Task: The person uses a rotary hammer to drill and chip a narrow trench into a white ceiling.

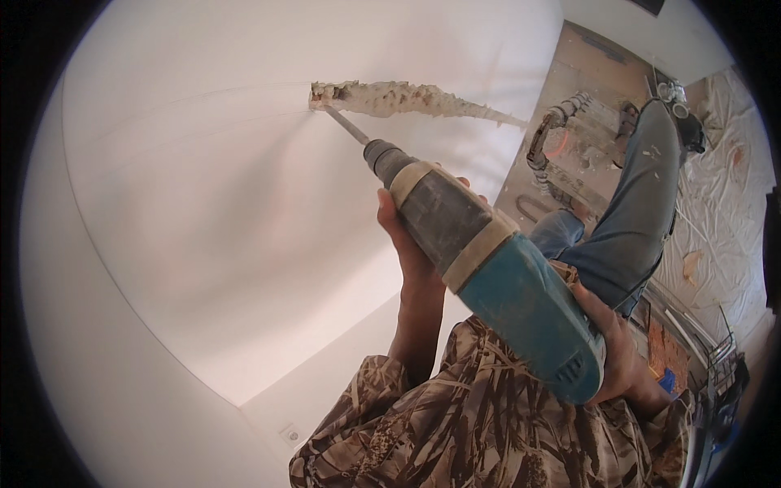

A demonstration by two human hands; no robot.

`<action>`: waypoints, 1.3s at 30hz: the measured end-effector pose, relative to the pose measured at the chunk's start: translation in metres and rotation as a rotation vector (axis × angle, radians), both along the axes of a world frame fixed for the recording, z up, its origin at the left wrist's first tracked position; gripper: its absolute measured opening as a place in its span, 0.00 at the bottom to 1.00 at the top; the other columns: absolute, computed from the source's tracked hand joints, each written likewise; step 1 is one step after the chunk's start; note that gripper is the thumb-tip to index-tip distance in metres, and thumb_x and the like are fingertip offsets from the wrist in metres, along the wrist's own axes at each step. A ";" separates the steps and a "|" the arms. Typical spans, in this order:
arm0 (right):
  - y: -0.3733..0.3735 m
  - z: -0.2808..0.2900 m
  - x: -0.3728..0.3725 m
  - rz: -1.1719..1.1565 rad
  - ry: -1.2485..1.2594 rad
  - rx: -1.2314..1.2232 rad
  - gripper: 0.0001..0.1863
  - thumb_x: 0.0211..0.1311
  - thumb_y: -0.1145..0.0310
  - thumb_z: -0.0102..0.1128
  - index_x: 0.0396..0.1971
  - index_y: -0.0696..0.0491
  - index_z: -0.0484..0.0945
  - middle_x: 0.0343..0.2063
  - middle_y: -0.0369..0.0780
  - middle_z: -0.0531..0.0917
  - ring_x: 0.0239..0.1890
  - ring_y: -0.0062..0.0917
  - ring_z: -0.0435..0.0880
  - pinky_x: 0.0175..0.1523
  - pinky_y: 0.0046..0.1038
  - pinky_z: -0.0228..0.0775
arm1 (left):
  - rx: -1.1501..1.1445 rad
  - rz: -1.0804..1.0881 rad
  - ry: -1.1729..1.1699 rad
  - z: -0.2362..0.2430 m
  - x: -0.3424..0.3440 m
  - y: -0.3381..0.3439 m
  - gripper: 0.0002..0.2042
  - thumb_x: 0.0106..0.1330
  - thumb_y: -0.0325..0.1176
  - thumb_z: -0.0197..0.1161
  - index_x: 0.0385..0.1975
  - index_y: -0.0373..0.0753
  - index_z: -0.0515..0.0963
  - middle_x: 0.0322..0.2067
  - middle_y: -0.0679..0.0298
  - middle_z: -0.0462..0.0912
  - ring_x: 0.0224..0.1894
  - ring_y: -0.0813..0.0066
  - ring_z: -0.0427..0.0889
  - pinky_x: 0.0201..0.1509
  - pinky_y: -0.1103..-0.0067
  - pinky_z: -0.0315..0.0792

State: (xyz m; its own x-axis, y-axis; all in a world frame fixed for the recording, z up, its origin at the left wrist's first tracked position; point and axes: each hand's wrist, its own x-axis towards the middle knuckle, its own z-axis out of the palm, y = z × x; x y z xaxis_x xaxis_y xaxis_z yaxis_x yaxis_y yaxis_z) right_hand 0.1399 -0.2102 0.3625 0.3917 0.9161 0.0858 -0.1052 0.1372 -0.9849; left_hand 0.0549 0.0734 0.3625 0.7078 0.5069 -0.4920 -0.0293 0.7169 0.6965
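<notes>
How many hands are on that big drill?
2. The left hand holds the front part of the drill, and the right hand is at its back end. Some fingers are hidden behind the drill.

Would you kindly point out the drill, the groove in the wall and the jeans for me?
Drill [514, 297]: head view, on its blue-green housing.
Groove [399, 99]: head view, on the rough surface near its middle.
Jeans [636, 213]: head view, on one leg's cloth.
</notes>
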 end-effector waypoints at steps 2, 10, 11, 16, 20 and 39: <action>0.002 -0.002 -0.005 0.012 -0.010 0.081 0.65 0.33 0.64 0.84 0.74 0.59 0.52 0.56 0.56 0.78 0.54 0.50 0.83 0.58 0.39 0.74 | 0.001 -0.007 -0.038 0.012 -0.005 0.000 0.39 0.66 0.74 0.46 0.56 0.40 0.71 0.43 0.52 0.79 0.45 0.52 0.84 0.47 0.56 0.85; 0.016 -0.001 -0.030 -0.024 -0.033 0.136 0.64 0.37 0.61 0.82 0.75 0.57 0.50 0.44 0.53 0.81 0.41 0.45 0.87 0.42 0.37 0.78 | 0.012 0.056 0.003 0.031 -0.013 0.003 0.40 0.66 0.75 0.44 0.58 0.43 0.69 0.44 0.53 0.79 0.45 0.52 0.85 0.45 0.58 0.85; 0.019 -0.001 -0.032 -0.010 -0.017 0.150 0.64 0.37 0.62 0.82 0.75 0.58 0.50 0.43 0.52 0.81 0.40 0.45 0.87 0.42 0.37 0.78 | 0.008 0.048 -0.006 0.030 -0.014 0.006 0.40 0.66 0.75 0.44 0.58 0.43 0.69 0.45 0.53 0.79 0.45 0.52 0.85 0.45 0.58 0.85; 0.027 0.006 -0.052 -0.070 0.070 0.195 0.63 0.39 0.63 0.81 0.75 0.58 0.50 0.43 0.52 0.83 0.38 0.46 0.88 0.43 0.36 0.79 | -0.001 -0.010 -0.003 0.040 -0.019 0.013 0.40 0.66 0.75 0.44 0.59 0.43 0.69 0.45 0.54 0.79 0.45 0.53 0.85 0.46 0.59 0.85; 0.033 0.001 -0.061 -0.060 0.167 0.247 0.60 0.42 0.64 0.79 0.75 0.58 0.50 0.45 0.54 0.84 0.39 0.45 0.89 0.45 0.35 0.80 | 0.041 -0.038 0.028 0.043 -0.025 0.016 0.39 0.67 0.75 0.44 0.59 0.43 0.69 0.45 0.55 0.79 0.46 0.55 0.85 0.48 0.59 0.85; 0.046 -0.003 -0.051 -0.051 0.074 0.049 0.61 0.43 0.68 0.80 0.77 0.51 0.49 0.55 0.58 0.78 0.52 0.51 0.84 0.54 0.41 0.79 | 0.112 -0.092 0.062 0.017 -0.019 0.033 0.38 0.69 0.74 0.41 0.55 0.43 0.73 0.43 0.57 0.82 0.47 0.59 0.84 0.50 0.62 0.82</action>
State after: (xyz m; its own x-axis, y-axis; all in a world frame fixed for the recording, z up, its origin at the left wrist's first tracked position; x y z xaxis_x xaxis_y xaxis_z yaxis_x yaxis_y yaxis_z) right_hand 0.0889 -0.1641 0.3594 0.4442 0.8904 0.0994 -0.1688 0.1921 -0.9667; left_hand 0.0360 0.1065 0.3793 0.7238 0.4956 -0.4801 0.0781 0.6325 0.7706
